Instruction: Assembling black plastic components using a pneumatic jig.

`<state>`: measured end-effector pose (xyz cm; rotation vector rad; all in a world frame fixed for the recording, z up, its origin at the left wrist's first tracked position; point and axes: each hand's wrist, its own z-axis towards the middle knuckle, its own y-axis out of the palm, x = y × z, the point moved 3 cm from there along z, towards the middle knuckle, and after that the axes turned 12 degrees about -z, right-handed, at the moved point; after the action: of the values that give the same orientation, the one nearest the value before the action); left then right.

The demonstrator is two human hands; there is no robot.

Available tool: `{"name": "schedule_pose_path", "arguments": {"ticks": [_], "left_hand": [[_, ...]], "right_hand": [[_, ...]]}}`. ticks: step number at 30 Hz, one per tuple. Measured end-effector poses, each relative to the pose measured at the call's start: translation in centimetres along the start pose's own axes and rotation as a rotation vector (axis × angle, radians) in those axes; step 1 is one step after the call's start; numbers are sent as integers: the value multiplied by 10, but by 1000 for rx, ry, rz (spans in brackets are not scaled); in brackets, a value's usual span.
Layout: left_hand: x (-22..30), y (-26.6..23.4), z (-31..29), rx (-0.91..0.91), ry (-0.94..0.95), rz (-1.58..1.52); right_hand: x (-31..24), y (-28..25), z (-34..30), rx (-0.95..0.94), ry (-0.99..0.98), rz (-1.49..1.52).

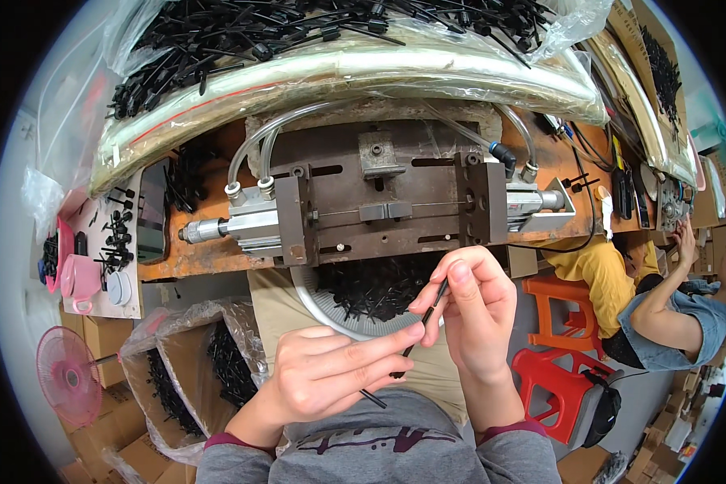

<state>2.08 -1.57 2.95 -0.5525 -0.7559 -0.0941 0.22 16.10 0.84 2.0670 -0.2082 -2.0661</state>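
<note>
Above my lap, a thin black rod-like part [428, 313] slants between my two hands. My right hand [477, 315] pinches its upper end between thumb and fingertips. The lower stretch runs behind the outstretched fingers of my left hand [331, 375], which are closed on it. Out from under that hand pokes another black rod end [373, 398]; I cannot tell if it is a separate piece. Just beyond my hands, a pale ribbed basin [313, 302] holds a heap of similar black parts [371, 284]. Past it stands a brown metal fixture [379, 230] with a small clamp block in its middle.
Pneumatic cylinders [254, 223] with clear hoses flank the fixture on an orange-brown bench [194, 264]. A plastic-lined tray of black parts [339, 68] lies behind. At left are a pink cup [81, 277], a pink fan [68, 375] and a box [198, 363]. Red stools [544, 387] and another person [673, 323] are at right.
</note>
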Motion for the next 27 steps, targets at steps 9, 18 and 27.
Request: {"name": "schedule_pose_path", "arguments": {"ticks": [9,18,27], "left_hand": [[1,-4,-3,-21,-7,19],[-1,-5,-6,-40,-6,30],[-3,-3,-5,-7,-16,5]], "right_hand": [[1,2,-2,4,-80,-58],[-2,2,-5,-29,-117,-78],[0,6,-6,-57,-89,-68]]}}
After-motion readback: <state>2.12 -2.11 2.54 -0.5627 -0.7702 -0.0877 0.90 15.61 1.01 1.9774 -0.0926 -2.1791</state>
